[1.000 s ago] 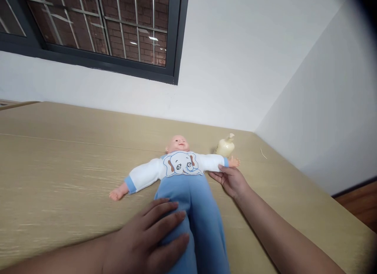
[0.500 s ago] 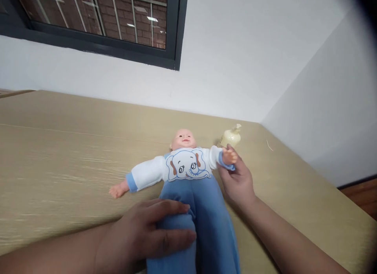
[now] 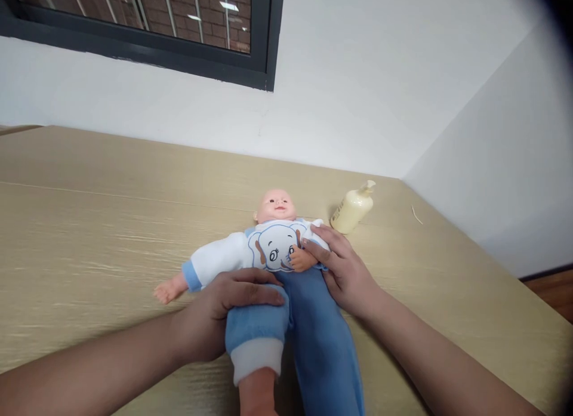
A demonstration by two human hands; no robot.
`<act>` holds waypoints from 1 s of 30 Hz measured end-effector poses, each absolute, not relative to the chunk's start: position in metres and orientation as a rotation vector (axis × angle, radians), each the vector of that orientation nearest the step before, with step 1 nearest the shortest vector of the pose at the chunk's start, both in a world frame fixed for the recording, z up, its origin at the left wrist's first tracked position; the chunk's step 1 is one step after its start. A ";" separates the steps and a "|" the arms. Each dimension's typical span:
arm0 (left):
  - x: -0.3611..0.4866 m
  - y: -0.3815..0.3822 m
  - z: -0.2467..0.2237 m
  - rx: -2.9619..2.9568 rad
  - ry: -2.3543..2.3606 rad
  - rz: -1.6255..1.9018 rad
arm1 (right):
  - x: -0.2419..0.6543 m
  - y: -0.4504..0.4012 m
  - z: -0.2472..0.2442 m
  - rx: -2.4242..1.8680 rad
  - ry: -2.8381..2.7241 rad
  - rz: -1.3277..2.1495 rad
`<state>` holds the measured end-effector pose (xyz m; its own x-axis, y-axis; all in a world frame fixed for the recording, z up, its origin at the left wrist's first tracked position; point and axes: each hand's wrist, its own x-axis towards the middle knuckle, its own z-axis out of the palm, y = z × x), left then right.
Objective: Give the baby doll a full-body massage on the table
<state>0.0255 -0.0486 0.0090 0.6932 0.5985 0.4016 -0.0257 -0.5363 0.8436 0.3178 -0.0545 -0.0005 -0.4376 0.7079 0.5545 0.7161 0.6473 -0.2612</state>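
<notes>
A baby doll point(image 3: 276, 207) lies on its back on the wooden table, in a white top with an elephant picture and blue trousers point(image 3: 322, 338). My left hand point(image 3: 228, 302) is wrapped round the doll's leg on the left, whose white cuff and bare lower part show. My right hand point(image 3: 342, 264) grips the doll's arm on the right, bent so that its small hand point(image 3: 301, 259) lies over the elephant picture. The doll's other arm point(image 3: 215, 264) stretches out to the left.
A cream pump bottle point(image 3: 353, 210) stands behind my right hand. A thin pale strand point(image 3: 416, 215) lies on the table point(image 3: 111, 189) farther right. White walls and a dark-framed window point(image 3: 264, 40) rise behind.
The doll's arm on the right has been folded inward across its chest with my right hand. My left hand has moved up, and the cuff and bare lower leg have come into view.
</notes>
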 end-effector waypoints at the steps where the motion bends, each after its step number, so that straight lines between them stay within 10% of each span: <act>1: 0.025 -0.048 0.009 1.995 0.449 0.864 | 0.318 -0.055 0.000 -1.107 -2.219 -0.007; 16: 0.014 -0.081 0.038 2.738 0.161 0.876 | 0.357 -0.026 -0.017 -0.986 -0.853 1.018; 30: 0.021 -0.096 0.031 3.033 0.128 1.028 | 0.399 -0.027 -0.023 -1.122 -0.832 1.582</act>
